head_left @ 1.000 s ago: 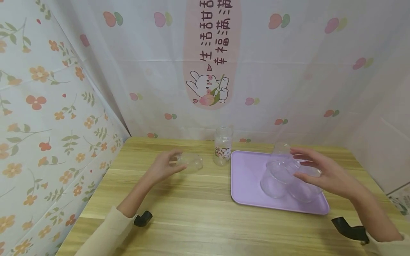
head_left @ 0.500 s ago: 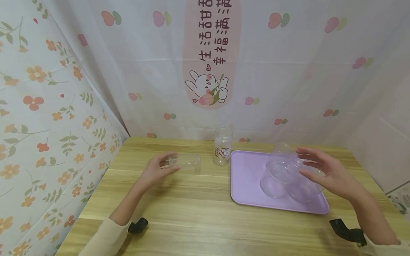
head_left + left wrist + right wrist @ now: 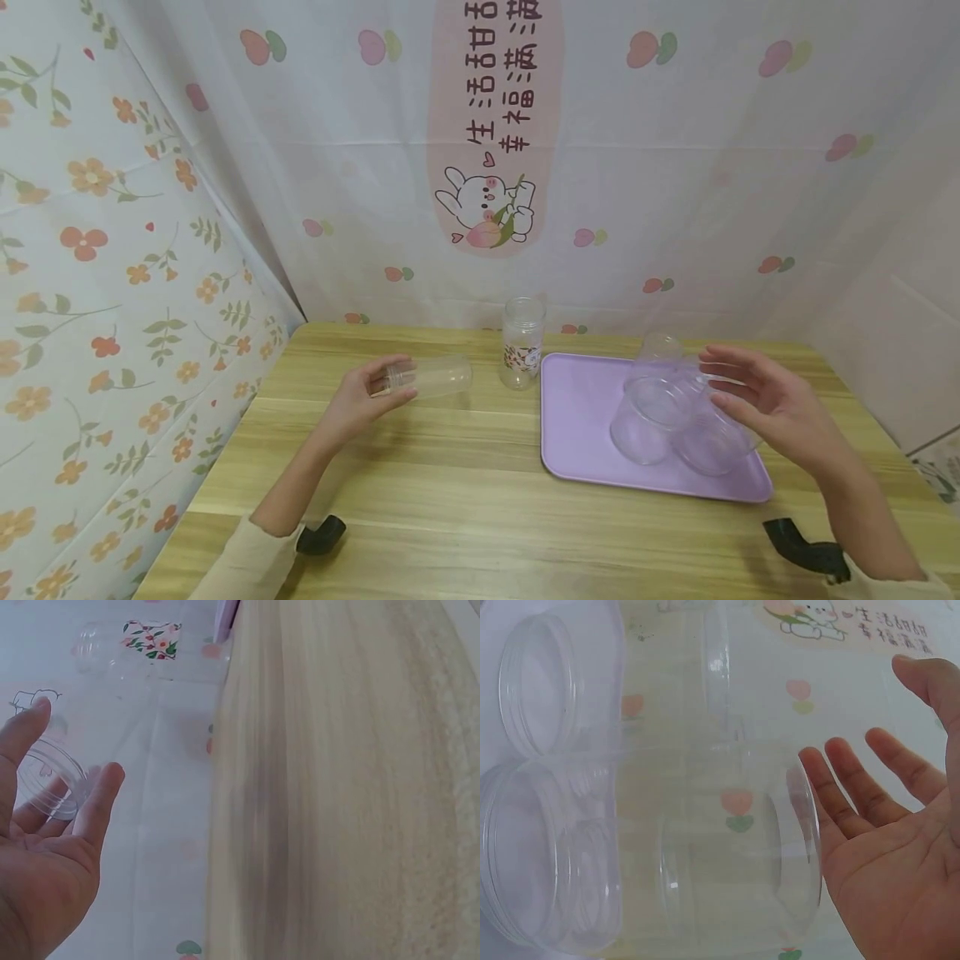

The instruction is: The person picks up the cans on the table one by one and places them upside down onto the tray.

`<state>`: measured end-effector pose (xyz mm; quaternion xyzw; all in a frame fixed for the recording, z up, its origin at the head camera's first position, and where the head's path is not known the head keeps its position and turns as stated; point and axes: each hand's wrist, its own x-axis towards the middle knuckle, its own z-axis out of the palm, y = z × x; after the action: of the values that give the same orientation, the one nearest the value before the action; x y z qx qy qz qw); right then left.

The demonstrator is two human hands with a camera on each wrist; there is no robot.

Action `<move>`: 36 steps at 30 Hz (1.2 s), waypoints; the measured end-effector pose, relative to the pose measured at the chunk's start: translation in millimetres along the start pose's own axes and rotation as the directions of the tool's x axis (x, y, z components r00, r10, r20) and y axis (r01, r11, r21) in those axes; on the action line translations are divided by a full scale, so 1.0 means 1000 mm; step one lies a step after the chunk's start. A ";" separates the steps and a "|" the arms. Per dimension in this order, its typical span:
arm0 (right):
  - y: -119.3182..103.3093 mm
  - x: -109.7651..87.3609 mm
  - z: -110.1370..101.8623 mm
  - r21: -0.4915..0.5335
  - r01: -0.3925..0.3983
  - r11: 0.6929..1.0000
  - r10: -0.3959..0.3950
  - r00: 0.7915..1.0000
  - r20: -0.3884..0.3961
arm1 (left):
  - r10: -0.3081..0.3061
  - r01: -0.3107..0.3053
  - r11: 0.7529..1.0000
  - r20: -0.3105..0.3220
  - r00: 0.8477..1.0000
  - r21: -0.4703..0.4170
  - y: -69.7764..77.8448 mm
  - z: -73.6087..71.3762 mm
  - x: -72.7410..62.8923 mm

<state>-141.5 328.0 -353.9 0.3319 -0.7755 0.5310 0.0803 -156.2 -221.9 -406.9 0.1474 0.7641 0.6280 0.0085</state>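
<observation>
In the head view my left hand (image 3: 358,400) holds a clear plastic jar (image 3: 433,377) lying nearly sideways, its threaded mouth towards the palm. The left wrist view shows thumb and fingers about the ringed mouth of that jar (image 3: 56,780). Just right of it, a clear jar with a floral band (image 3: 522,354) stands upright on the table. My right hand (image 3: 780,408), fingers spread and relaxed, is beside several clear jars (image 3: 651,421) on a purple tray (image 3: 577,417). In the right wrist view a large clear jar (image 3: 735,847) overlaps the fingertips; whether they touch cannot be told.
The wooden table (image 3: 480,533) runs up to a printed curtain (image 3: 360,192) at the back. A floral cloth (image 3: 127,333) hangs along the left side. The transparent jars on the tray overlap, so their outlines are hard to separate.
My left hand has shifted left and slightly towards me, with the jar in it. The right hand has moved a little right, away from the jars on the tray. The tray stays put.
</observation>
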 end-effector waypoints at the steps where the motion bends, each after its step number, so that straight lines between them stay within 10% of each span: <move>1: 0.001 0.000 0.000 0.031 0.011 0.999 -0.011 1.000 0.003 | 0.002 -0.002 1.000 0.001 1.000 -0.011 0.001 0.000 0.000; 36: 0.004 0.012 0.020 0.124 -0.002 0.992 -0.002 1.000 0.029 | 0.085 -0.076 0.982 0.047 0.995 -0.172 0.005 0.010 -0.001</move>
<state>-148.5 306.6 -359.3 0.3439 -0.7422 0.5732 0.0482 -151.8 -211.9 -404.5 0.1940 0.7005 0.6866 0.0165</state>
